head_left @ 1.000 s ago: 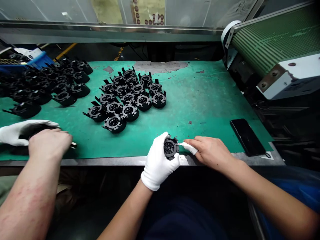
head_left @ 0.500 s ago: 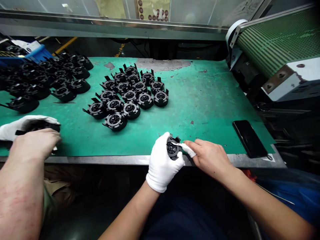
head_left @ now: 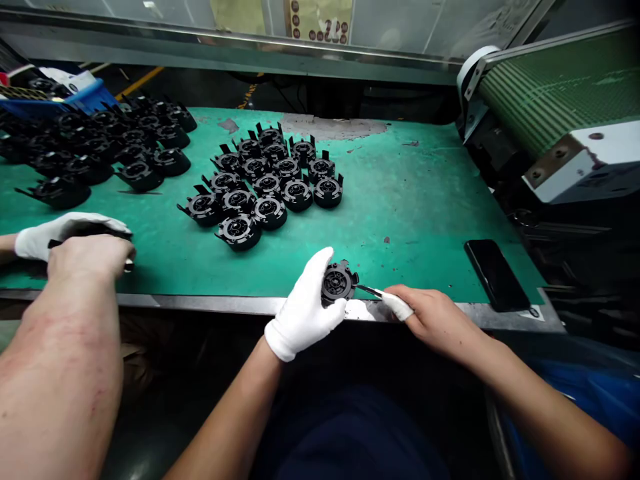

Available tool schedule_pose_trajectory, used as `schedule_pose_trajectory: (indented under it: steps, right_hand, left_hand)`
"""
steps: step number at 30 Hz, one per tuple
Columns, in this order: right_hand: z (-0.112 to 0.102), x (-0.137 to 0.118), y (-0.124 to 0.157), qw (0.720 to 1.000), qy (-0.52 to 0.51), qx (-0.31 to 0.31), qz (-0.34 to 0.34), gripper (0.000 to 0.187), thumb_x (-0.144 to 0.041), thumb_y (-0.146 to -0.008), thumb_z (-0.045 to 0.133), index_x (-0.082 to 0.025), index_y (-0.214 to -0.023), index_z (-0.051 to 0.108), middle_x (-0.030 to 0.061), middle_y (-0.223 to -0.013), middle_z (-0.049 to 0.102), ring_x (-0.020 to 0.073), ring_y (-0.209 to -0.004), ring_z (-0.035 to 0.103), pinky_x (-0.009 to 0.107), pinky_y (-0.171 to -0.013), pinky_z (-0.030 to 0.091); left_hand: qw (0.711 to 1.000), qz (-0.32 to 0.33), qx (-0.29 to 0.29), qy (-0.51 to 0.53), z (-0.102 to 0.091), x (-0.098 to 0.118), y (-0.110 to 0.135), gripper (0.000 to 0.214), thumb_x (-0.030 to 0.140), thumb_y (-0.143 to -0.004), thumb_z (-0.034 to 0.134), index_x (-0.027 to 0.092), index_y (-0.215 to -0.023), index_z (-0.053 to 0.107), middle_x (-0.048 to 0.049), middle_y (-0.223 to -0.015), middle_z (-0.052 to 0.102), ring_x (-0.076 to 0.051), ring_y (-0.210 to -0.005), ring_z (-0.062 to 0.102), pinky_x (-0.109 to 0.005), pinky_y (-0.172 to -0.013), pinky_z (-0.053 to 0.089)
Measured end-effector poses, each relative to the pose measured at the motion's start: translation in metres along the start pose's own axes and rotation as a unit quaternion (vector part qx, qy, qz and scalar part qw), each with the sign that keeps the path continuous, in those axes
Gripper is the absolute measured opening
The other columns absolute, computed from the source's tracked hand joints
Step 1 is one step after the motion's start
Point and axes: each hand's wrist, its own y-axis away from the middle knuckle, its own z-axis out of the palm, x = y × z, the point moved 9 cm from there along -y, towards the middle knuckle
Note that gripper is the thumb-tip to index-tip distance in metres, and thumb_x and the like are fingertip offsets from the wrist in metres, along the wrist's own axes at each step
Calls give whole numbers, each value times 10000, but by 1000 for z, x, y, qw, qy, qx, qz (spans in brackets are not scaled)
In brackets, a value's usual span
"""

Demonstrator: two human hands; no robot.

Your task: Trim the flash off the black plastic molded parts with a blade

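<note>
In a white glove, my left hand [head_left: 305, 307] grips a round black plastic part [head_left: 339, 283] at the front edge of the bench. The part's ribbed, ringed face is turned up, with small tabs around its rim. My right hand [head_left: 425, 312] is bare apart from a white covering on a finger. It pinches a slim dark tool [head_left: 370, 291] with a narrow tip; its exact kind is unclear. The tip points left and lies at the right rim of the part. My fingers partly hide the tool's rear end.
Similar black parts [head_left: 269, 185] stand grouped on the green mat [head_left: 395, 200], with more at far left near a blue bin [head_left: 93, 97]. A co-worker's hands [head_left: 93, 250] work at left. A phone [head_left: 496, 275] lies at right, below a green conveyor [head_left: 560, 80].
The tool tip has moved from the middle of the part's face to its right rim. My left hand has shifted left and tilted the part. The whole view has moved slightly.
</note>
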Motion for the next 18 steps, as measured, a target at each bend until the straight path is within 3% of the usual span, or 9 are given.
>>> schedule_pose_trajectory:
  steps: [4,7,11,18]
  right_hand:
    - [2,-11,-5,999,-13,-1,-53,522,-107,-891,452,-226,-1386,571,54,-1307,680,217,-1137,663,344,-948,534]
    - [4,-17,-13,998,-12,-25,-60,562,-79,-863,459,-222,-1394,578,39,-1345,659,211,-1175,655,334,-990,530]
    - [4,-20,-16,996,7,-66,-60,571,-72,-847,463,-214,-1386,587,34,-1331,666,229,-1139,678,356,-959,558]
    - [11,-23,-14,994,26,-84,-67,596,-80,-835,461,-200,-1411,559,57,-1325,672,247,-1122,683,379,-919,576]
  left_hand:
    - [999,-37,-7,-3,1,-12,-1,1034,506,-775,774,172,-1551,177,-186,-1599,299,-335,-1482,318,-527,-1216,331]
    - [999,-33,-2,-7,9,-13,-2,1035,495,-784,780,192,-1555,159,-185,-1575,344,-323,-1459,366,-510,-1195,369]
    - [1000,-12,4,-10,12,-12,-2,1022,475,-795,776,213,-1557,147,-186,-1559,368,-326,-1441,395,-517,-1175,393]
    - [1000,-4,8,-17,9,-10,-3,1008,522,-793,762,199,-1551,180,-195,-1529,407,-338,-1426,416,-519,-1168,403]
